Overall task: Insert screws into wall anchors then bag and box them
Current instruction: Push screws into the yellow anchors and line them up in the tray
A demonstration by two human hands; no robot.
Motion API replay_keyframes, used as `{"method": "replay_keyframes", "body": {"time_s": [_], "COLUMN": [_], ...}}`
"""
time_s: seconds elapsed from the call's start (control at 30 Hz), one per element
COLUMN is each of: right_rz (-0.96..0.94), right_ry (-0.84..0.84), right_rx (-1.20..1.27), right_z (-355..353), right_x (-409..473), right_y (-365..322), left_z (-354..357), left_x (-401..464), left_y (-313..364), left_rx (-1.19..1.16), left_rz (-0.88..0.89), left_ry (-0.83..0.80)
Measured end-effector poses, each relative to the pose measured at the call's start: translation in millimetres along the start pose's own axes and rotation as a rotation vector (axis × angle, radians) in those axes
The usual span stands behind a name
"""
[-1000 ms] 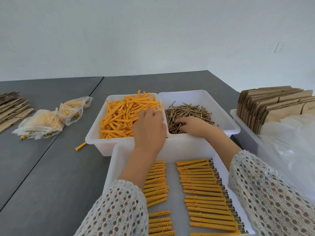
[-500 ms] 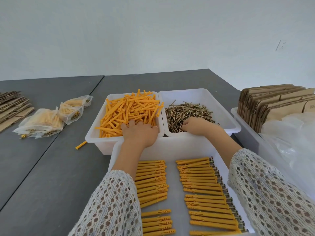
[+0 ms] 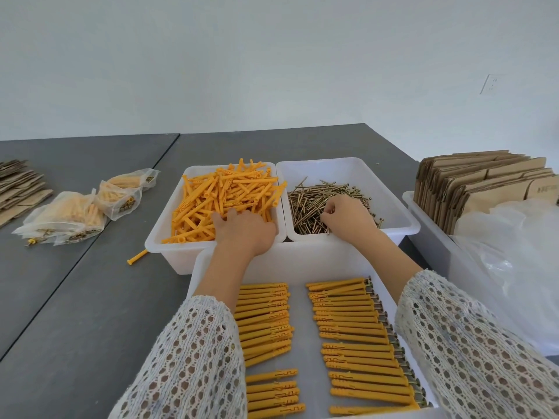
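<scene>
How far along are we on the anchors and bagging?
Done: rows of assembled anchors in the near tray, three filled bags. In hand: left hand in loose anchors, right hand in screws. Left: both bins, bagging rows, boxing; cartons still flat.

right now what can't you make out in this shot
Head view only:
- Left hand fingertips: buried in the anchors, so any grip is hidden.
- Right hand: curled over the screws; its own back hides what it pinches.
- Near tray: bottom edge cuts it off.
- Bags: print too small.
</scene>
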State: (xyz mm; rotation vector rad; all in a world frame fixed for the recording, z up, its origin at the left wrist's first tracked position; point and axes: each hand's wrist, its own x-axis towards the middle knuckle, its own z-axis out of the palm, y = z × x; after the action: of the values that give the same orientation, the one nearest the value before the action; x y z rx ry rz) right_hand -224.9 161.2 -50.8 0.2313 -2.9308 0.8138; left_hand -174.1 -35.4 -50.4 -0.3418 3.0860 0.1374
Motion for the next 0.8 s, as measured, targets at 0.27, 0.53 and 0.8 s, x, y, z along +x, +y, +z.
{"method": "replay_keyframes", "body": {"time_s": [0.27, 0.53, 0.8], "right_rz": [0.072, 0.248, 0.288], "right_ry": [0.112, 0.180, 0.130], "right_rx": [0.280, 0.639, 0.751], "right_z": [-2.2, -9.7, -13.7], "right_x": [4.5, 6.9, 7.6], "right_y": [2.6, 1.0, 3.9], "left_z": [2.3, 3.5, 1.4], "left_x": [4.0, 11.0, 3.8], "left_y": [-1.1, -2.7, 0.2], "left_rx": [-0.126, -0.150, -0.257], "left_rz": [0.057, 0.235, 0.259], "left_ry": [0.060, 0.114, 0.288]}}
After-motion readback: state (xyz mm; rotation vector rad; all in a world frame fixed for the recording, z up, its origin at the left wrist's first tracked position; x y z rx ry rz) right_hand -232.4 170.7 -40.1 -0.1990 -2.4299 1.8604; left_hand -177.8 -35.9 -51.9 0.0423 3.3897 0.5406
